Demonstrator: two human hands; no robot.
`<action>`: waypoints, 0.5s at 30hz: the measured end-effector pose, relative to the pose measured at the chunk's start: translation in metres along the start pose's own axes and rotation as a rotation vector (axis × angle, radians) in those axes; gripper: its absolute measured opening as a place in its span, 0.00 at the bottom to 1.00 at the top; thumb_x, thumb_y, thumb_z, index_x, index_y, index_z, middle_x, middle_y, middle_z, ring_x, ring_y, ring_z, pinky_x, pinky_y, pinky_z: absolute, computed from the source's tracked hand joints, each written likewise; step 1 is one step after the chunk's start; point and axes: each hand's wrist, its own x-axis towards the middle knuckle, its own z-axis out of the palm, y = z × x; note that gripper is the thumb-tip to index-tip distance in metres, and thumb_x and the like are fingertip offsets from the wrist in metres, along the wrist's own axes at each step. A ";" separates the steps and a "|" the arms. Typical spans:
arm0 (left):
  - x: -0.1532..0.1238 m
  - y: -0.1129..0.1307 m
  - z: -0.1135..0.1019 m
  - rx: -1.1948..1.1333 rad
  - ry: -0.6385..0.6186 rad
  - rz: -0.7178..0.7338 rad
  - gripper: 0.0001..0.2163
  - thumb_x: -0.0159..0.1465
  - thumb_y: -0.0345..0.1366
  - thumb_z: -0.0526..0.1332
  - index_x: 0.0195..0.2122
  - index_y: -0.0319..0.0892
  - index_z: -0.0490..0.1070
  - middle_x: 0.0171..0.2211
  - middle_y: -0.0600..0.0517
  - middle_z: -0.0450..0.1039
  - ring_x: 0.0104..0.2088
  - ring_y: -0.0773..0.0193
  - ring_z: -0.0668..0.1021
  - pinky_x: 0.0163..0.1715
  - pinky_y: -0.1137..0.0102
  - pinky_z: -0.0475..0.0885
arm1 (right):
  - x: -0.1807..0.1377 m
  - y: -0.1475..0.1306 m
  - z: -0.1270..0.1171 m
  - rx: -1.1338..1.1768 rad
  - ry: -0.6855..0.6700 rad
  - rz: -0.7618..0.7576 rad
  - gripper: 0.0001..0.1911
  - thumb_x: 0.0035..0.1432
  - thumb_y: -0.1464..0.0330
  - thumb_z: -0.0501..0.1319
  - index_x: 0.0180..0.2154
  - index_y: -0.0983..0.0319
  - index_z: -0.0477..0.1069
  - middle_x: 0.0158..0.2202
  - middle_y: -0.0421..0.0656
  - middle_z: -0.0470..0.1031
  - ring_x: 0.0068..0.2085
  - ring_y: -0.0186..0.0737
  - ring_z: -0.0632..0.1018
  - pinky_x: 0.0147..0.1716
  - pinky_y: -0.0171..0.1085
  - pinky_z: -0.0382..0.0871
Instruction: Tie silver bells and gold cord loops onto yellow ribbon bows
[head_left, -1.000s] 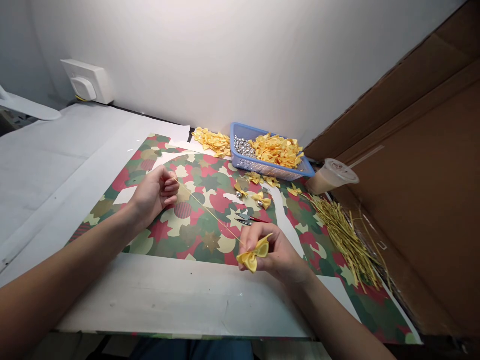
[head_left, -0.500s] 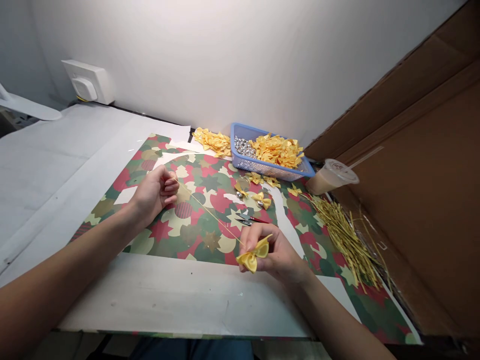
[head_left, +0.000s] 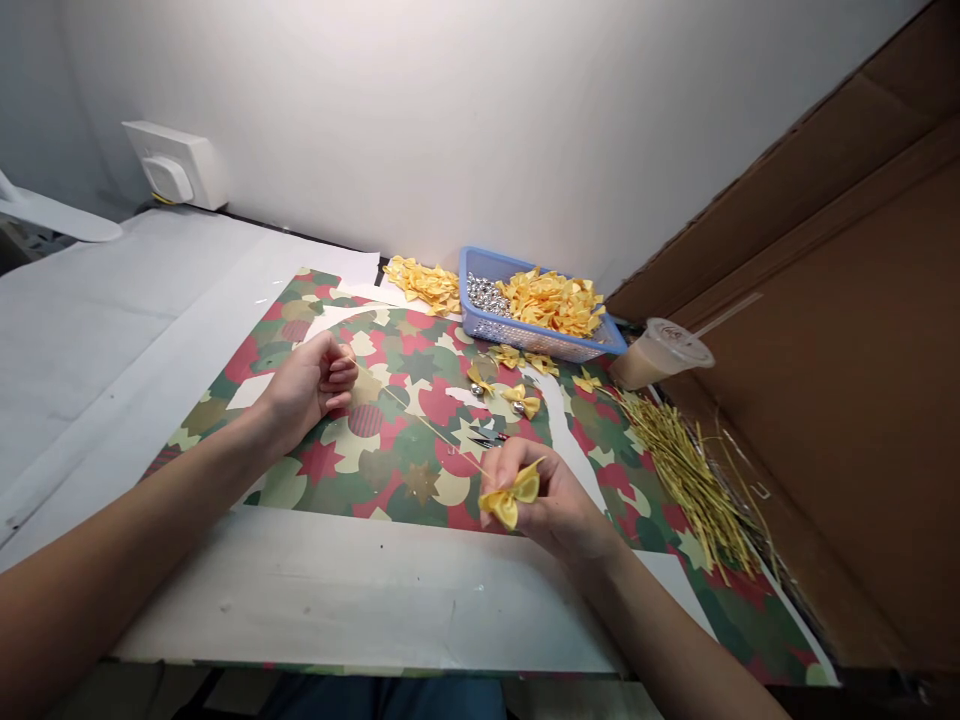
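Camouflage-print paper [head_left: 360, 470] is covering the white worktable where, nearest the camera, a right hand [head_left: 551, 500] is pinching a yellow ribbon bow [head_left: 510, 497], fingers pressed together, while the left hand [head_left: 307, 385], curled closed, is pinching the far end of a thin gold strand [head_left: 420, 425]; pulling it taut and straight looks wisest. Beyond, finished bows [head_left: 523, 398] and a blue basket [head_left: 525, 338] are lying

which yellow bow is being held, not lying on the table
The bow pinched in the right hand, with a gold string running from it to the left hand. The other bows lie loose on the patterned paper near the blue basket.
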 end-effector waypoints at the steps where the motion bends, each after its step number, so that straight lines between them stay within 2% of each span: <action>1: -0.001 0.001 0.000 0.005 -0.018 -0.016 0.11 0.50 0.27 0.51 0.12 0.41 0.52 0.16 0.58 0.46 0.14 0.74 0.50 0.07 0.80 0.53 | 0.000 -0.001 -0.001 0.012 0.046 -0.003 0.13 0.38 0.63 0.75 0.25 0.58 0.73 0.24 0.36 0.72 0.22 0.30 0.74 0.25 0.32 0.73; 5: -0.005 0.004 0.000 -0.003 -0.190 -0.120 0.10 0.50 0.28 0.52 0.14 0.42 0.52 0.17 0.57 0.46 0.14 0.73 0.52 0.06 0.80 0.52 | 0.003 -0.007 -0.009 0.137 0.253 -0.063 0.16 0.37 0.60 0.75 0.28 0.57 0.73 0.24 0.35 0.71 0.26 0.28 0.73 0.26 0.26 0.73; 9: -0.012 0.007 0.000 0.018 -0.380 -0.260 0.10 0.50 0.29 0.54 0.14 0.42 0.54 0.16 0.55 0.48 0.15 0.72 0.53 0.07 0.80 0.54 | 0.010 -0.013 -0.021 0.359 0.358 -0.107 0.13 0.40 0.66 0.74 0.27 0.59 0.72 0.27 0.34 0.70 0.27 0.24 0.72 0.27 0.19 0.72; 13: -0.017 0.011 -0.001 -0.016 -0.419 -0.261 0.11 0.49 0.29 0.55 0.14 0.42 0.53 0.15 0.54 0.49 0.14 0.71 0.54 0.07 0.79 0.54 | 0.016 -0.013 -0.029 0.485 0.382 -0.086 0.08 0.47 0.71 0.68 0.26 0.61 0.69 0.25 0.35 0.68 0.26 0.25 0.69 0.24 0.21 0.71; 15: -0.018 0.013 -0.002 -0.062 -0.411 -0.235 0.11 0.48 0.28 0.55 0.14 0.42 0.52 0.14 0.55 0.49 0.14 0.71 0.56 0.07 0.79 0.54 | 0.017 -0.011 -0.029 0.491 0.373 -0.047 0.07 0.47 0.72 0.65 0.24 0.61 0.67 0.24 0.35 0.67 0.24 0.26 0.68 0.23 0.23 0.70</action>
